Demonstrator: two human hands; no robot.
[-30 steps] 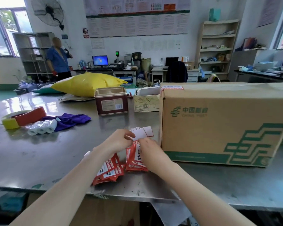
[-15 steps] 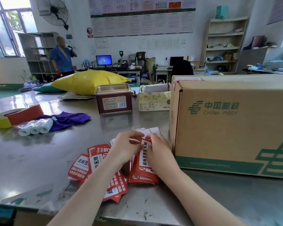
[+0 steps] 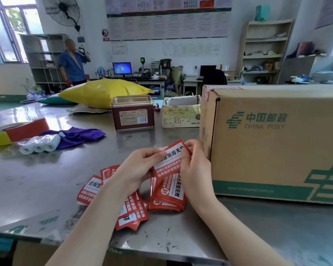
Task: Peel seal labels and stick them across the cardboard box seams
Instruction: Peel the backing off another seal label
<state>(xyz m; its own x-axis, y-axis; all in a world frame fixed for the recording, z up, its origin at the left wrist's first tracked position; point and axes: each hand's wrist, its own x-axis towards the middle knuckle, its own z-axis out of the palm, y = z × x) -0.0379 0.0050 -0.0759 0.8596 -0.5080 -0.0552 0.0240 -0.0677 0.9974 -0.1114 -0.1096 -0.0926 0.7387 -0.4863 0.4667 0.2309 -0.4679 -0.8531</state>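
A red and white seal label (image 3: 171, 158) is held up between both hands just left of the cardboard box (image 3: 277, 143). My left hand (image 3: 140, 167) pinches its left edge and my right hand (image 3: 195, 167) pinches its upper right corner. Beneath the hands lie several more red labels (image 3: 167, 192) spread on the steel table (image 3: 37, 179). The box is brown with green China Post print, and a label (image 3: 210, 91) is stuck over its top left corner.
A brown tin (image 3: 133, 112) and a small open carton (image 3: 181, 112) stand behind the hands. Purple cloth (image 3: 79, 135), paper rolls (image 3: 39, 144) and tape rolls (image 3: 17, 130) lie at the left. A yellow bag (image 3: 104, 92) sits further back. A person (image 3: 72, 64) stands at the far left.
The view has come closer and shifted left. The label has turned so its printed red face shows, lifted higher between the two hands beside the box.
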